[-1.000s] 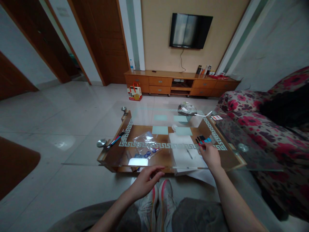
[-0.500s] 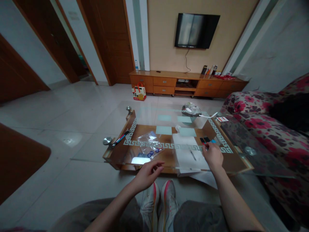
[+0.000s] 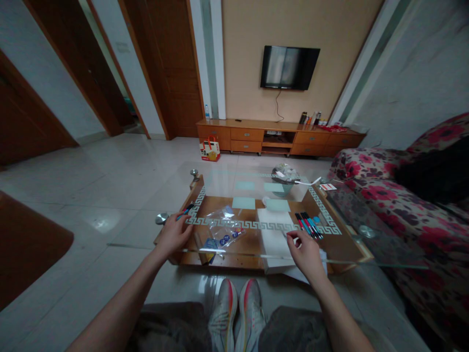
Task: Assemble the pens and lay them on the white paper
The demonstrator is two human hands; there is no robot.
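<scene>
A: State the left hand's position.
B: Left hand [image 3: 175,235]: at the left pens [image 3: 188,209], fingers partly extended; grip cannot be determined.
A: Right hand?
B: Right hand [image 3: 306,251]: fingers curled, thumb and index finger close together; I cannot tell whether they grip anything. The pen row [image 3: 309,225] lies just beyond, on the glass table [image 3: 139,230].

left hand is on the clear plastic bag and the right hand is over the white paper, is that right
Not quite: the head view shows the left hand at the pens near the table's left side. The right hand is over the white paper.
</scene>
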